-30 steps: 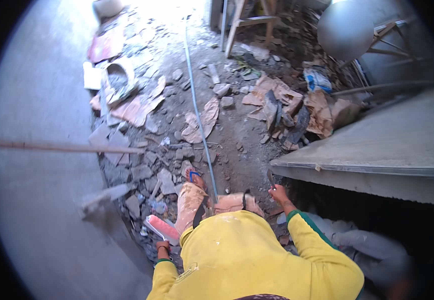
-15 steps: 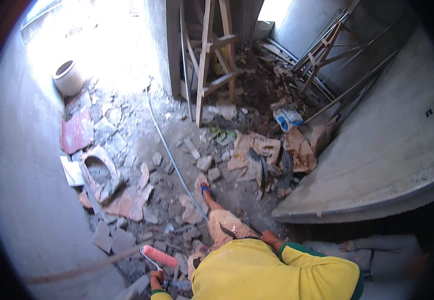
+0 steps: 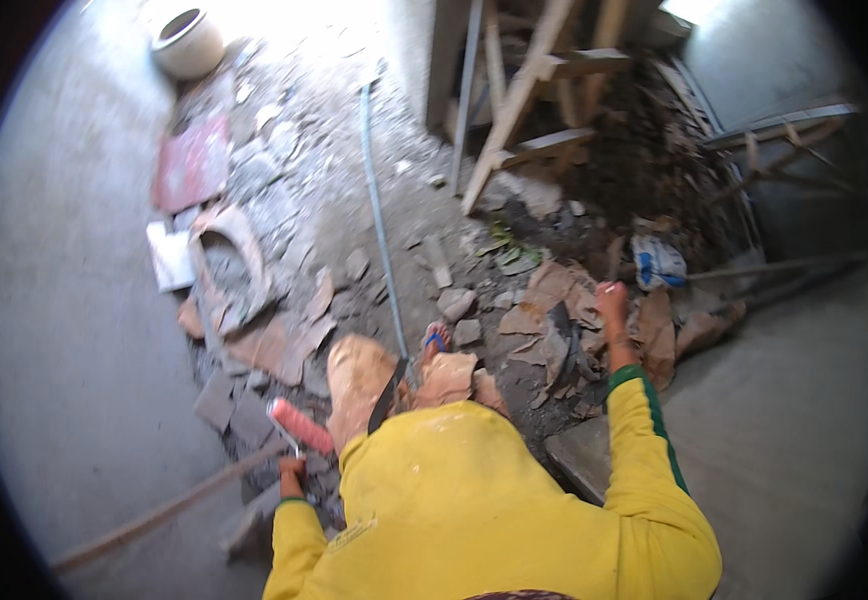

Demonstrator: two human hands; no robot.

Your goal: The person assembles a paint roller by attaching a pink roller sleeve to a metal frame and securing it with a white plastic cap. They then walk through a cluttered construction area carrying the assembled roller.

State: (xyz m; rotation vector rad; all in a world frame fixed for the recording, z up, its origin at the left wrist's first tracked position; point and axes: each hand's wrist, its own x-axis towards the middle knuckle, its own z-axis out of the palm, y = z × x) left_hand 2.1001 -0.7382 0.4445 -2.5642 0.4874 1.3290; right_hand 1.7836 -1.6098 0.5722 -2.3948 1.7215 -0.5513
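My left hand (image 3: 294,466) is closed round the handle of a paint roller (image 3: 301,426) with a pink sleeve, low beside my left knee. My right hand (image 3: 611,300) is stretched forward on the right, its fingers curled in. Whatever it may hold is too blurred to name. Behind that hand lie crumpled brown paper sacks (image 3: 557,290) and a white-and-blue bag (image 3: 659,262). A black strap (image 3: 387,396) hangs at my waist over light orange shorts.
Rubble and broken slabs (image 3: 254,415) cover the floor. A grey-blue hose (image 3: 375,200) runs ahead between my feet and the bright opening. Left are a round pot (image 3: 189,46), a red board (image 3: 192,163) and a wooden pole (image 3: 169,508). A wooden trestle (image 3: 524,105) stands ahead.
My right hand has gone from beside my hip to well out in front on the right. My view has turned and my body has shifted; the roller stays in my left hand.
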